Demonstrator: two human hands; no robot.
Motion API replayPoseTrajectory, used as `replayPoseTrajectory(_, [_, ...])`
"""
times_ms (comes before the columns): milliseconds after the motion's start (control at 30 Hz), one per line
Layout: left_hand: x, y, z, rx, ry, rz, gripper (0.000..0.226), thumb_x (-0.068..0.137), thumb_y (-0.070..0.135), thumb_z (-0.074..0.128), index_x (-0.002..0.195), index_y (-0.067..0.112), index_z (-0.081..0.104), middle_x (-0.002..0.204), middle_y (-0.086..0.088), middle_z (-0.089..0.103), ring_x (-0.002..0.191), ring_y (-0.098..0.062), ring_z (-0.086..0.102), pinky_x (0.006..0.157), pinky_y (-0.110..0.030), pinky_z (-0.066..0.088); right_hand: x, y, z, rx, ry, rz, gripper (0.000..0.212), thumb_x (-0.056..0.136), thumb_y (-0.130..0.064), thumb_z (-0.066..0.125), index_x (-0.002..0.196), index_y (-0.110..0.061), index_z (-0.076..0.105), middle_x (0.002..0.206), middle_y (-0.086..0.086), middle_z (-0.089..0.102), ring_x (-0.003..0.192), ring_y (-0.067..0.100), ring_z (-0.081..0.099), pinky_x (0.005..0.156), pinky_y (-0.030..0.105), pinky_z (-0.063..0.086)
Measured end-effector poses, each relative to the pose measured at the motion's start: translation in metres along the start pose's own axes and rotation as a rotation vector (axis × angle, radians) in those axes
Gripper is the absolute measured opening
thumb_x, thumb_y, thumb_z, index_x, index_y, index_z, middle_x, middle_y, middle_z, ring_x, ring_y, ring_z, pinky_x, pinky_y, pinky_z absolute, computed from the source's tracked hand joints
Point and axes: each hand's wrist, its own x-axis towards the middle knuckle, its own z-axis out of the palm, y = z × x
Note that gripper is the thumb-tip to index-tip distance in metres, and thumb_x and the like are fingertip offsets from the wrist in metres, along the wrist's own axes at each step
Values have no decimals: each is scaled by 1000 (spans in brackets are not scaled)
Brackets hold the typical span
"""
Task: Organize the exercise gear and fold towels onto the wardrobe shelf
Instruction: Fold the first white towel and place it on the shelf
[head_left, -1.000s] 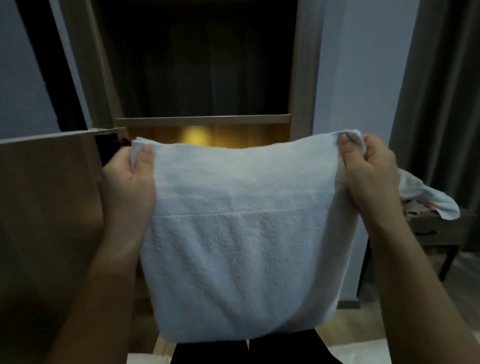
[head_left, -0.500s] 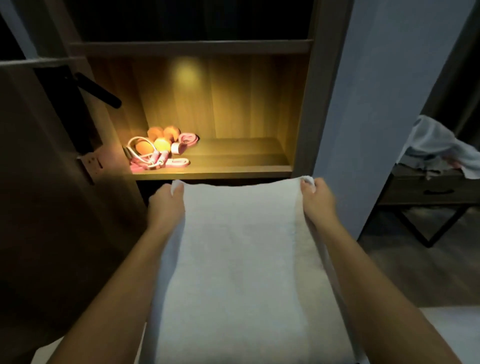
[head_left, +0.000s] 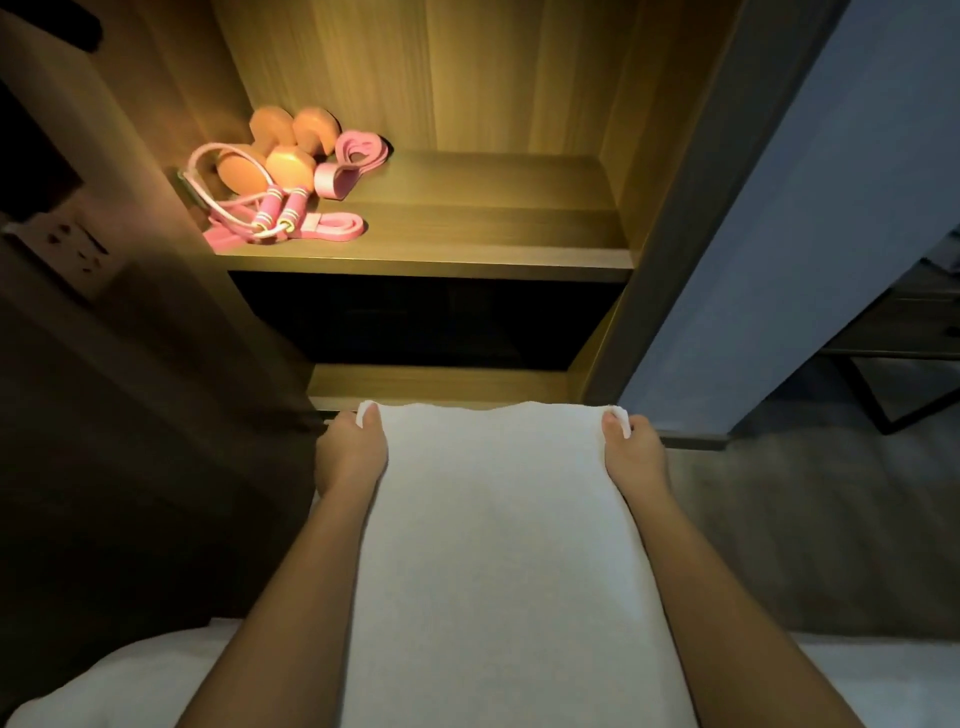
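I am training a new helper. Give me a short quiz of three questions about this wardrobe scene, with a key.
1. True or false: the left hand and the right hand each pinch a far corner of the white towel.
2. On the lit shelf, the dumbbells and the jump rope lie: A) at its left end; B) at its right end; C) in its middle.
3. How many towels lie on that shelf?
Key: 1 true; 2 A; 3 none.
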Motion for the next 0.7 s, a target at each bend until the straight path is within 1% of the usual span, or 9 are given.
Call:
replayPoseTrajectory(133, [4,-11,0,-117,-5,1,40,94,50,50,96,12,61,94,-9,63,81,-22,58,63,-30,44,-6,2,0,148,58,-86,31,100,-43,43,116,-19,55,106,2,62,94,18,59,75,33,45])
replayPoseTrajectory(233, [4,-14,1,-172,-18,-29,33,95,46,51,87,14,57,92,-10,62,74,-17,55,55,-26,37,-7,2,-1,188,-51,-13,31,98,-46,47,116,-22,56,110,1,64,99,21,61,80,36,50])
replayPoseTrajectory(333, [8,-12,-1,-184,-152,-131,35,97,46,49,108,13,56,117,-9,60,86,-18,55,66,-32,43,-2,0,-8,170,-259,200,48,97,-50,48,134,-20,49,123,4,60,106,25,59,88,41,49])
replayPoseTrajectory(400, [15,-10,-7,-234,-301,-224,54,96,47,52,137,14,46,135,-8,53,109,-26,56,89,-40,47,3,-1,-16,236,-371,332,47,95,-48,52,131,-18,53,118,5,64,102,26,62,88,41,50])
replayPoseTrajectory(433, [20,-11,-12,-246,-375,-244,58,95,48,54,141,14,44,135,-7,54,114,-28,55,94,-42,46,7,0,-22,273,-424,375,44,94,-46,56,128,-18,55,114,7,67,101,27,63,88,41,51])
replayPoseTrajectory(500, [25,-12,-25,-243,-525,-252,53,93,47,58,133,14,48,120,-4,61,105,-26,59,80,-38,49,13,1,-33,297,-507,416,41,90,-43,64,122,-18,60,106,8,71,98,25,66,87,42,54])
replayPoseTrajectory(533, [26,-13,-31,-251,-599,-258,49,92,46,60,128,16,50,115,-4,62,101,-26,60,74,-37,49,15,2,-39,303,-539,430,42,86,-41,68,119,-17,62,102,7,73,95,24,68,80,39,57])
replayPoseTrajectory(600, [31,-14,-42,-263,-719,-246,49,88,45,64,128,19,53,119,-8,64,108,-30,61,83,-42,51,19,-1,-50,364,-609,463,51,73,-36,77,116,-13,64,101,9,74,91,25,71,68,36,59])
replayPoseTrajectory(700, [33,-8,-54,-252,-823,-198,52,78,45,69,122,18,62,116,-9,70,109,-31,64,88,-42,50,22,-11,-57,427,-646,469,54,63,-27,80,112,-10,64,100,12,75,90,28,73,65,38,60])
